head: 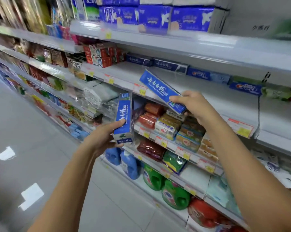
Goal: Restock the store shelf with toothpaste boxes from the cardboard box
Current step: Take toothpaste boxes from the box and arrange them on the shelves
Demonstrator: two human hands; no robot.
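**A:** Entry 1. Left hand (104, 138)?

**B:** Curled round the upright toothpaste box (123, 117), which is blue. Thumb lies across the front face, fingers under the lower end. A clear edge runs down the box's right side. It could be film wrap or a second box behind; motion blur, so I cannot tell which.

**A:** Right hand (194, 104)?

**B:** Pinches the tilted toothpaste box (159, 90), same blue print, by its lower right end, thumb on top. The free end points up and to the left, in front of the toothpaste shelf (200, 91). Whether it touches the board is not readable from this angle.

**A:** The two boxes relative to each other?

**B:** Apart. The upright one is lower and further left, level with the shelf below.

**A:** What's on the toothpaste shelf?

**B:** A row along the back: dark blue boxes (170, 65), a lighter blue box (208, 76), a blue-and-red box (245, 88), and red-and-white boxes (99, 56) at the left end. Price tags (139, 90) sit on the front rail.

**A:** Surroundings?

**B:** Soap packs (166, 126) on the shelf below. Further down are blue jugs (129, 164) and green jugs (175, 195). Blue tissue packs (154, 17) are on top. Grey glossy floor (24, 123) to the left.
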